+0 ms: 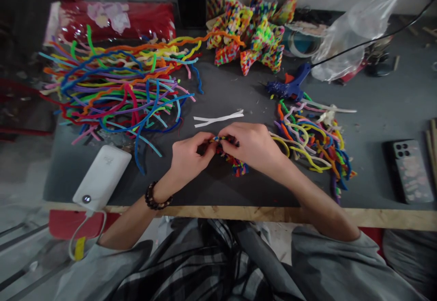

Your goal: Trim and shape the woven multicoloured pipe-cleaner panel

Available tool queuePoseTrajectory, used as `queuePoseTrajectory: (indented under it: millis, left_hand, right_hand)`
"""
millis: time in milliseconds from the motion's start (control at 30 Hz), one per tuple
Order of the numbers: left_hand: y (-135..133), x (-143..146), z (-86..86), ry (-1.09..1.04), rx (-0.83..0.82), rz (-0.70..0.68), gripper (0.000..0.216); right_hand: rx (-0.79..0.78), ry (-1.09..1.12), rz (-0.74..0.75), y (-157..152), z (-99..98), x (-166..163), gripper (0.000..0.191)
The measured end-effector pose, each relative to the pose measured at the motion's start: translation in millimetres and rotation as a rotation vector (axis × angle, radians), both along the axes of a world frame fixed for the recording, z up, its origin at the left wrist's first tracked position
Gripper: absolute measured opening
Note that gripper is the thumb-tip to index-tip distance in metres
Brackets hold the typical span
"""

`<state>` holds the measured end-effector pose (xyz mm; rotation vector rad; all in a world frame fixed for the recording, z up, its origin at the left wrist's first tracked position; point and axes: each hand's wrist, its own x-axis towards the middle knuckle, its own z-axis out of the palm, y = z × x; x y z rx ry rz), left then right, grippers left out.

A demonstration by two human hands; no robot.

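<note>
Between both hands is a small multicoloured piece of woven pipe cleaners, mostly red and blue, held just above the dark table. My left hand pinches its upper left edge, thumb against fingers. From the other side my right hand grips the same piece, its fingertips almost meeting the left ones. The fingers hide much of the piece. Just beyond the hands lie two thin white strips, crossed at a narrow angle.
Loose pipe cleaners are heaped at left, a shorter pile at right. Behind stand finished woven star shapes. A blue glue gun trails a black cord. A white power bank and a phone lie near the front edge.
</note>
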<state>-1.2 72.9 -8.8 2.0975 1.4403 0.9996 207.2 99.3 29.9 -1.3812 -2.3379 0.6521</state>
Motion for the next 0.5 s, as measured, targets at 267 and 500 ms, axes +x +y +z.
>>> queuePoseTrajectory:
  millis: [267,500]
  left_hand:
    - [-1.3,1.0,-2.1,0.082,0.162,-0.025,0.006]
    - [-1.3,2.3,-0.2,-0.003,-0.044,0.036,0.008]
  right_hand:
    - [0.022,0.009,0.001,-5.9,-6.3,-8.1,0.019]
    - [-0.066,0.164,-0.096,0.2,12.7,7.4,0.022]
